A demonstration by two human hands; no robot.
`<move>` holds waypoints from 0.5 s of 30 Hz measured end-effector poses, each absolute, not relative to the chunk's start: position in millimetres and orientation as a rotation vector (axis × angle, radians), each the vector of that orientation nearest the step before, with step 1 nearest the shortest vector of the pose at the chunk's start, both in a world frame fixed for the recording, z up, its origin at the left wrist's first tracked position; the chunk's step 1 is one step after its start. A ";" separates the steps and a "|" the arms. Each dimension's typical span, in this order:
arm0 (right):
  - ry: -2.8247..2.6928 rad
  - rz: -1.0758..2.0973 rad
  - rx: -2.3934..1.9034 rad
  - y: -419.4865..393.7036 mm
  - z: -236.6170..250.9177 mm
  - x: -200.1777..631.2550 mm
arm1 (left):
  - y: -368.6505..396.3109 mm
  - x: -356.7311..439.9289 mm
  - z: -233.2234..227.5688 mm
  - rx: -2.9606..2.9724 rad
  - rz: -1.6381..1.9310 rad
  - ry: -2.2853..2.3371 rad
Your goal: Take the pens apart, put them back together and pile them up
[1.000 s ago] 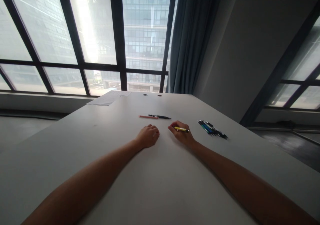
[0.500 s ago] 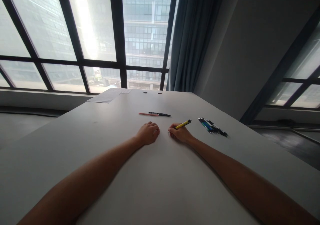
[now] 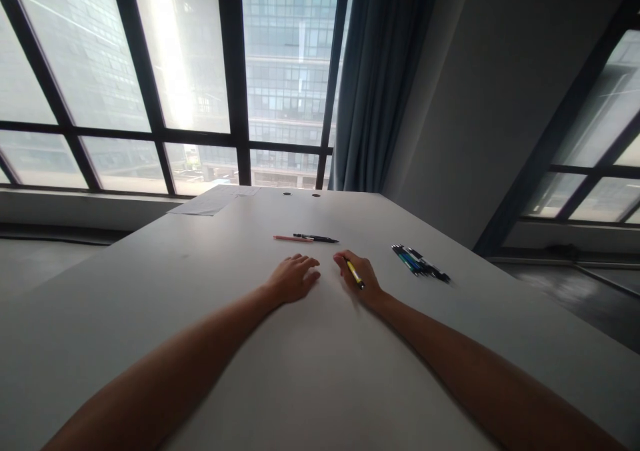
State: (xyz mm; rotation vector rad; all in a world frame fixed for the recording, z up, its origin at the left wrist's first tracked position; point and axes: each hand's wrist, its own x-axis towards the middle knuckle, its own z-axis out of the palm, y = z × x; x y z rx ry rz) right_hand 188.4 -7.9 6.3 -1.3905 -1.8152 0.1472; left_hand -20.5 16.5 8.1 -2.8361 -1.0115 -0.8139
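Observation:
My right hand [image 3: 361, 275] rests on the white table [image 3: 200, 291] and grips a yellow pen [image 3: 355, 274], which lies across the hand and points toward me. My left hand [image 3: 295, 277] lies palm down just to its left, fingers loosely spread, holding nothing. Beyond both hands lie a pink pen [image 3: 293, 239] and a black pen [image 3: 316, 238], end to end. A bunch of several blue, green and black pens [image 3: 420, 263] lies to the right of my right hand.
Sheets of paper [image 3: 213, 199] lie at the table's far left corner, near two cable holes [image 3: 301, 195]. Large windows and a blue curtain [image 3: 380, 84] stand behind the table. A grey wall runs along the right.
The yellow pen has swung in my right hand, from sticking up to the right to lying back across the hand. My left hand's fingers have uncurled and flattened a little.

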 end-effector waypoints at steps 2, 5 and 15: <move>-1.824 0.033 -1.453 -8.6 6.6 187.4 | 15.0 -21.1 10.7 -2.859 -0.823 -0.815; -1.833 0.022 -1.486 -8.2 4.4 185.4 | 13.1 -21.2 14.1 -2.867 -0.742 -0.499; -1.852 0.200 -1.394 -9.4 1.0 182.0 | 12.9 -19.4 16.5 -2.891 -0.701 -0.280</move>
